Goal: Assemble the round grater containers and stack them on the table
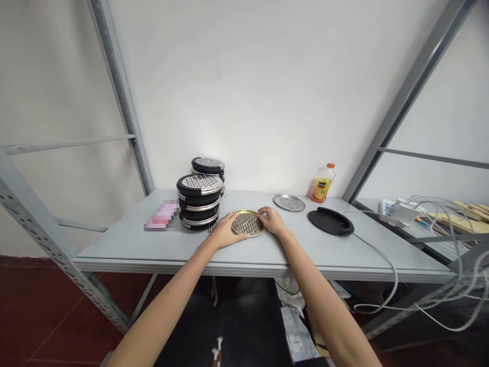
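A round, gold-rimmed grater plate (247, 224) with raised teeth lies on the grey shelf between my hands. My left hand (225, 232) curves round its left side, with the thumb along the front rim and the fingers at the back. At the right rim, my right hand (271, 220) grips with bent fingers. Beside my left hand rises a stack of black-rimmed round graters (199, 204), and a second stack (208, 165) stands partly hidden behind it. Back right of my hands lies a silver grater plate (289, 203). A black round holder (330, 221) rests farther right.
An orange-capped drink bottle (323, 184) stands against the wall. Left of the stacks is a blurred pink item (162, 215). White cables (393, 270) hang over the front right edge. Metal posts (124, 97) frame the shelf (153, 250). Packages (298, 334) lie below.
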